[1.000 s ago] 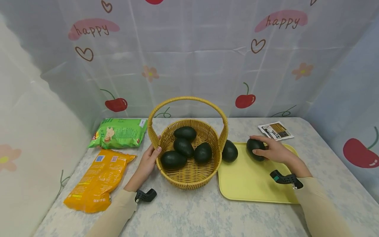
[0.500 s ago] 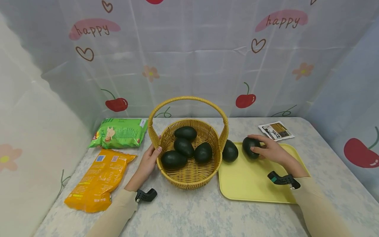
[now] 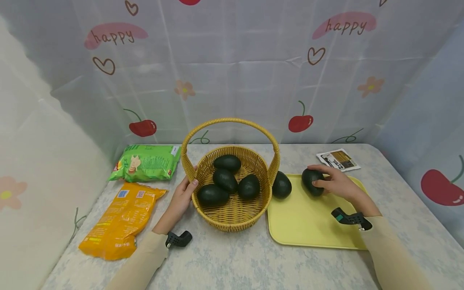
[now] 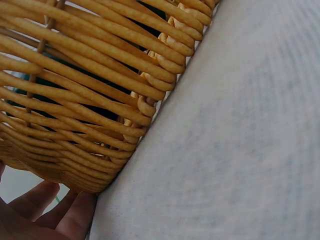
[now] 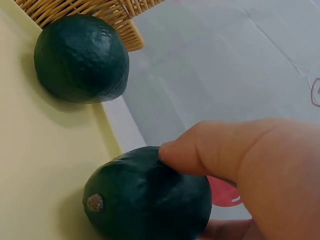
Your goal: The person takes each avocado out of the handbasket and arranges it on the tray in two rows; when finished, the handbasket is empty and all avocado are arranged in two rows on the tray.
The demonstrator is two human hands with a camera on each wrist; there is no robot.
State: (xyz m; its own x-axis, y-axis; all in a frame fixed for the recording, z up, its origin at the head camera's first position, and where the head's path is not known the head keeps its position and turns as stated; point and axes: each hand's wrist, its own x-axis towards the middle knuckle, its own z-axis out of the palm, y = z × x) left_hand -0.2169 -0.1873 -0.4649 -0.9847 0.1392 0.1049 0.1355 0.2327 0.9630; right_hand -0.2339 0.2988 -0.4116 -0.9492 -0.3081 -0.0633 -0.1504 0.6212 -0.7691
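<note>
A yellow wicker basket (image 3: 232,223) with an arched handle holds several dark green avocados (image 3: 224,180). My left hand (image 3: 183,195) holds the basket's left side, thumb by the foot of the handle; in the left wrist view its fingers (image 4: 75,215) lie against the woven wall. Over the far part of a yellow tray (image 3: 308,225), my right hand (image 3: 337,183) grips an avocado (image 3: 312,182) between thumb and fingers. The right wrist view shows its thumb on this avocado (image 5: 150,195), stem end visible. Another avocado (image 3: 281,185) lies at the tray's far left corner, close beside the basket.
A green snack bag (image 3: 146,163) and an orange snack bag (image 3: 121,221) lie left of the basket. Behind the tray is a small white and brown packet (image 3: 338,160). A patterned cloth covers the table (image 3: 232,262); a printed curtain (image 3: 235,80) hangs behind.
The avocado in my right hand shifted slightly left, then back right, turning a little. My left hand and the basket have stayed in place.
</note>
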